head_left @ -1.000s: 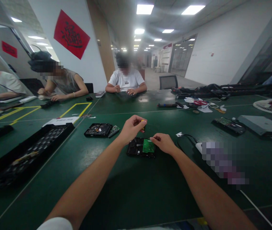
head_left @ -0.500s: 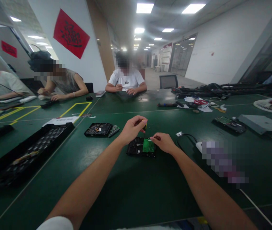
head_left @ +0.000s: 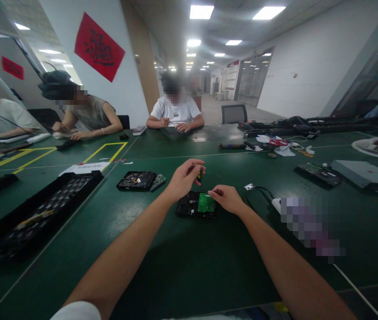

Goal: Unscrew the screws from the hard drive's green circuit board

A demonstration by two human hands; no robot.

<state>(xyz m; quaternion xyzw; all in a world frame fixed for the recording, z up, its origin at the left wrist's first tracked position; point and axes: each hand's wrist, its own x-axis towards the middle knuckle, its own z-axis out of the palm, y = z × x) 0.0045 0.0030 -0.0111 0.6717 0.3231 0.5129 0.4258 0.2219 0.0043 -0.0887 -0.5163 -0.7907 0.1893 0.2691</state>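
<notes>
A black hard drive (head_left: 189, 206) with a green circuit board (head_left: 206, 202) lies on the green table in front of me. My left hand (head_left: 184, 178) hovers just above its far edge, fingers closed round a small screwdriver (head_left: 199, 175) with a yellow and black handle, held upright. My right hand (head_left: 228, 198) rests at the drive's right edge, fingers curled in a pinch by the circuit board; what it holds, if anything, is too small to make out.
A second opened drive with a loose board (head_left: 137, 180) lies to the left. A long black tray (head_left: 38, 212) runs along the left. A black cable (head_left: 258, 192) and a white device lie on the right. Three people sit at the far side.
My left hand has risen slightly and turned the screwdriver a little. My right hand and the drive stay where they were.
</notes>
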